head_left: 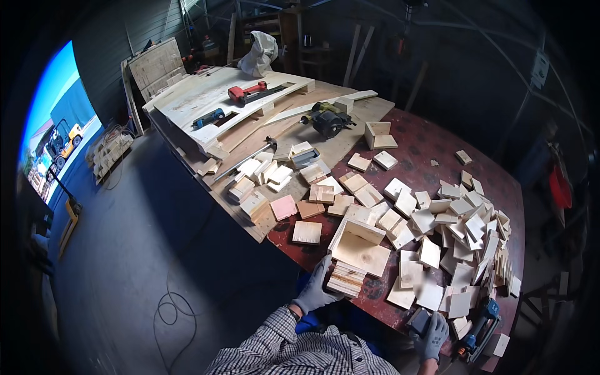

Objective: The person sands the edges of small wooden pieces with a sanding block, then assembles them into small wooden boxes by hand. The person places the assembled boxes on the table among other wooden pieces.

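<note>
My left hand (314, 289), in a grey work glove, is closed against a stack of thin wooden blocks (346, 279) at the table's near edge. Just beyond that stack, and touching it, is a small open wooden box shape (359, 245) made of a flat board with upright pieces. My right hand (432, 336), also gloved, is at the near edge further right, with its fingers round a dark grey block (419, 321) whose kind I cannot make out. Beside it on the right lies a blue nail gun (480, 329).
A heap of loose wooden blocks (465, 231) covers the right of the red table (431, 134). On the plywood to the left lie a red nail gun (247, 92), a blue tool (209, 119), a dark power tool (327, 120) and a hammer (250, 156). A cable (169, 306) coils on the floor.
</note>
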### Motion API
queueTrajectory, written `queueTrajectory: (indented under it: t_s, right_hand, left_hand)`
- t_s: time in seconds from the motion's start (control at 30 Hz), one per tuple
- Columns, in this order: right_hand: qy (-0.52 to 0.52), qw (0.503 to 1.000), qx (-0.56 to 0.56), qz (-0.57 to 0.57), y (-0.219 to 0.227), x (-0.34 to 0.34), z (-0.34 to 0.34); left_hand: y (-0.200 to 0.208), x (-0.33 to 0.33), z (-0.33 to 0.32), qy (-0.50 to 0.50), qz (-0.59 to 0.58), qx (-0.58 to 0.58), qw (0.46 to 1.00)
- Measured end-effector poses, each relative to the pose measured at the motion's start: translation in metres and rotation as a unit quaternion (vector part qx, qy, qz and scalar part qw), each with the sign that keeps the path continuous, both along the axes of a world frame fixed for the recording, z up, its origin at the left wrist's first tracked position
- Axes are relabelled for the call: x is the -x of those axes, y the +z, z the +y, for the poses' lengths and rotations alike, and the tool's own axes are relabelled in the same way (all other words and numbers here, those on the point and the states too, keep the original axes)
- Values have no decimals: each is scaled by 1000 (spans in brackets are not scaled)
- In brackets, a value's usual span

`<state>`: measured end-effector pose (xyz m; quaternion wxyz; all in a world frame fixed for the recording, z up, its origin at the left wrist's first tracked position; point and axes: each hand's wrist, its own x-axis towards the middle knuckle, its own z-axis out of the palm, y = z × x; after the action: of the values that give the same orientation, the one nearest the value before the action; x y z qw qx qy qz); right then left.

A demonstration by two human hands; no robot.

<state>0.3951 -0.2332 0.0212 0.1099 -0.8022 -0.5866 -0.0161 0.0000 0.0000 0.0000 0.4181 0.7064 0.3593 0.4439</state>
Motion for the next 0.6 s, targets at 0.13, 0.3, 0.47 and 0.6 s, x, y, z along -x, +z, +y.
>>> queueTrajectory:
  t_s: [0.13,0.3,0.47,0.6]
  right_hand:
    - [4,1000,0,4,-2,0,-1]
    - [20,1000,9,22,6,3,0]
    - [9,999,20,28,4,-3,-7]
    - [23,1000,0,5,11,0,1]
  left_hand:
    - [-4,5,4,-23,59,-11,998]
    - [-3,9,20,-38,157,-56,985]
    - [10,2,19,-64,138,-71,986]
    - [30,-15,-12,-22,8,-120,993]
